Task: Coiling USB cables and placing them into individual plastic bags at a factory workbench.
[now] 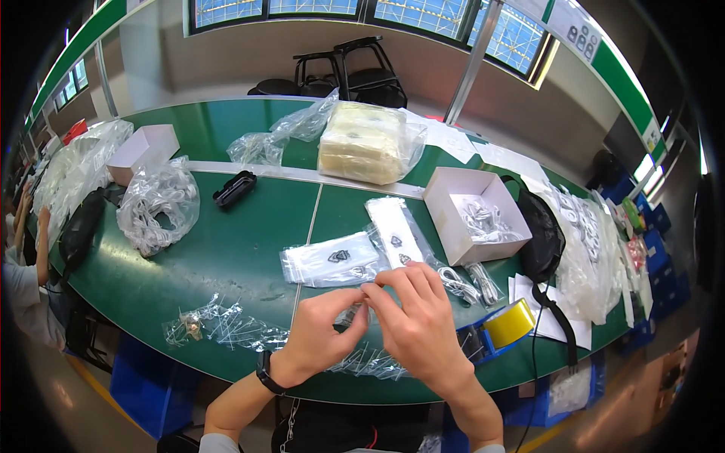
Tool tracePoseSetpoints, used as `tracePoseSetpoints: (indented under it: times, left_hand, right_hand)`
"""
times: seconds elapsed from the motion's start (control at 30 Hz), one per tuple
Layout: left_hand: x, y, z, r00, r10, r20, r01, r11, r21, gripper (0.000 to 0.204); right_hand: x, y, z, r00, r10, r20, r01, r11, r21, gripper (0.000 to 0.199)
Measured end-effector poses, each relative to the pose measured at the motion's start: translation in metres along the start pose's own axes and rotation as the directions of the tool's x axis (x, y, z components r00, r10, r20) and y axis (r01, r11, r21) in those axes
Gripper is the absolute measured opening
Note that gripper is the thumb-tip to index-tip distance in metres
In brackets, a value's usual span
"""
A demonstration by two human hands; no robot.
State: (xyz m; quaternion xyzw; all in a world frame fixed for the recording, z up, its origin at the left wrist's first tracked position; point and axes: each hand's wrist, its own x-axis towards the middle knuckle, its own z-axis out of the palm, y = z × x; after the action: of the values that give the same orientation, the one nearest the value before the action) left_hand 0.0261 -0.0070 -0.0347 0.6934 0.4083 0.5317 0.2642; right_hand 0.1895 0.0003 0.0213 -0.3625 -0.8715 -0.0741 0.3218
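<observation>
Head view: would guess partway along. Can spot couple of coiled white cables lying right, just near of open box, plenty still loose inside. Flat white bags lying mid-counter. Grip: left hand and right hand pinched together at fingertips, honestly can't tell whether grasping anything.

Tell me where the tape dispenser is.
In the head view, the blue tape dispenser sits on the green table, just right of the right hand, below the box of white cables.
</observation>
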Motion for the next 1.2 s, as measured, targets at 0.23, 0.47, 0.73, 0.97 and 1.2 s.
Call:
tracePoseSetpoints:
  times: [0.23,0.47,0.73,0.97,1.2]
  left_hand:
    - [0.003,0.002,0.0,0.989,0.147,0.023,-0.149,0.98,0.132,0.014]
    - [0.004,0.0,0.001,0.973,0.228,0.041,-0.232,0.95,0.211,0.013]
    - [0.004,0.006,0.0,0.978,0.199,0.056,-0.207,0.959,0.194,0.015]
    - [0.004,0.011,-0.001,0.988,0.144,-0.063,-0.136,0.984,0.111,0.017]
    - [0.003,0.009,-0.003,0.992,0.103,-0.072,-0.098,0.993,0.069,0.016]
  right_hand:
    - [-0.001,0.005,-0.002,0.998,-0.066,0.019,0.066,0.997,-0.05,0.019]
    - [-0.001,0.004,-0.004,0.999,-0.045,0.008,0.045,0.997,-0.065,0.014]
    - [-0.016,0.02,0.003,0.956,0.227,-0.185,-0.203,0.969,0.14,0.011]
    - [-0.061,0.05,-0.037,0.614,0.756,-0.228,-0.421,0.558,0.715,0.004]
    - [-0.118,0.044,-0.063,0.567,0.824,-0.005,-0.71,0.492,0.505,0.007]
